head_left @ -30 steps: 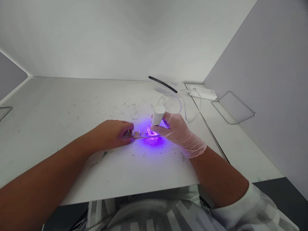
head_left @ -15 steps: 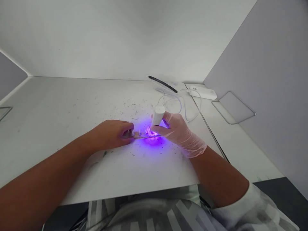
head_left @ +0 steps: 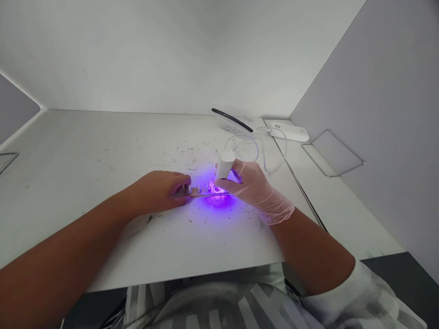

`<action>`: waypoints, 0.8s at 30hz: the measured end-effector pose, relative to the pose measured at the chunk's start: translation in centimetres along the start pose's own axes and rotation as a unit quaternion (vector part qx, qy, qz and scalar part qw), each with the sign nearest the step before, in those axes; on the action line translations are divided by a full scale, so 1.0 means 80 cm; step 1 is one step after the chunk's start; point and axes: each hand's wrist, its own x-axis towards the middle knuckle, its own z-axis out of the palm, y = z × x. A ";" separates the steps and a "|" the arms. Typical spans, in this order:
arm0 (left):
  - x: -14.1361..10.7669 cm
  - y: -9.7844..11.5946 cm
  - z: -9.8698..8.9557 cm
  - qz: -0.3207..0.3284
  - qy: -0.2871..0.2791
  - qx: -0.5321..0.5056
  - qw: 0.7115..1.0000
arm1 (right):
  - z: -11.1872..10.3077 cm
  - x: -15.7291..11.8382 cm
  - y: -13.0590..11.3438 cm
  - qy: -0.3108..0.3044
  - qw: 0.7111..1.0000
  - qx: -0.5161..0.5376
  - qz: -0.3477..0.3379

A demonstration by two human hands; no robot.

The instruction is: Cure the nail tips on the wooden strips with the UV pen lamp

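My bare left hand (head_left: 166, 189) is closed on the left end of a narrow strip (head_left: 200, 195) that carries several small upright pieces. My right hand (head_left: 252, 185), in a thin translucent glove, grips a small white lamp (head_left: 225, 165) with a cable. The lamp points down at the right part of the strip and throws bright violet light on it and on the tabletop. Glare and my right fingers hide what lies directly under the lamp.
On the white table (head_left: 85, 151), dark specks are scattered. A black curved bar (head_left: 232, 119) on a clear piece lies at the back. A white power bank (head_left: 290, 131) with a looped cable (head_left: 263, 151) sits back right, near a wire frame (head_left: 332, 176).
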 end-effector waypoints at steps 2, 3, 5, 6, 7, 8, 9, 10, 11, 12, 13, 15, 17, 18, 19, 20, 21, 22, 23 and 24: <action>0.000 0.001 0.000 0.002 -0.001 0.001 1.000 | 0.000 0.000 0.000 0.002 1.000 -0.003 0.000; 0.000 0.001 -0.001 0.003 -0.003 0.001 1.000 | 0.000 0.000 0.000 0.001 1.000 -0.003 0.001; 0.000 0.002 -0.001 0.003 -0.004 0.001 1.000 | 0.000 0.000 0.000 -0.001 1.000 0.000 0.004; 0.000 0.002 -0.002 0.003 -0.005 0.000 1.000 | 0.000 0.000 -0.001 -0.002 1.000 0.001 0.005; 0.000 0.002 -0.002 0.002 -0.006 -0.001 1.000 | 0.000 0.000 -0.001 -0.002 1.000 0.001 0.005; -0.001 0.003 -0.003 0.000 -0.007 -0.001 1.000 | 0.000 0.000 -0.002 -0.002 1.000 -0.001 0.006; -0.001 0.003 -0.003 -0.002 -0.007 0.000 1.000 | 0.000 0.000 -0.002 -0.002 1.000 -0.002 0.005; -0.001 0.003 -0.004 -0.003 -0.007 0.000 1.000 | 0.000 0.000 -0.002 -0.002 1.000 -0.003 0.004; -0.001 0.003 -0.004 -0.003 -0.007 0.001 1.000 | 0.000 0.000 -0.002 -0.001 1.000 -0.003 0.002; -0.001 0.003 -0.004 -0.002 -0.007 0.001 1.000 | 0.000 0.000 -0.002 0.000 1.000 -0.003 0.001; -0.001 0.003 -0.003 -0.002 -0.006 0.001 1.000 | 0.000 0.000 -0.002 0.001 1.000 -0.002 0.000; -0.001 0.002 -0.003 0.000 -0.005 0.000 1.000 | 0.001 0.000 -0.001 0.002 1.000 -0.002 -0.002; -0.001 0.001 -0.001 -0.001 -0.001 0.001 1.000 | 0.001 0.000 -0.001 0.004 1.000 -0.005 -0.003; 0.000 0.001 -0.001 -0.001 0.000 0.001 1.000 | 0.001 0.000 -0.001 0.004 1.000 -0.007 -0.004; 0.000 0.001 -0.001 -0.001 0.001 0.001 1.000 | 0.001 0.000 -0.001 0.004 1.000 -0.007 -0.005; 0.000 0.001 0.000 0.000 0.000 0.001 1.000 | 0.001 0.000 -0.001 0.005 1.000 -0.006 -0.005; 0.000 0.000 0.000 -0.001 0.000 0.001 1.000 | 0.001 0.000 -0.002 0.006 1.000 -0.003 -0.004; 0.000 0.000 0.000 -0.001 -0.001 0.002 1.000 | 0.001 0.000 -0.002 0.006 1.000 -0.001 -0.003; 0.000 0.000 0.000 -0.001 -0.001 0.002 1.000 | 0.001 0.000 -0.002 0.007 1.000 0.000 -0.003; 0.000 0.000 0.000 0.000 -0.001 0.002 1.000 | 0.000 0.000 -0.002 0.007 1.000 0.001 -0.003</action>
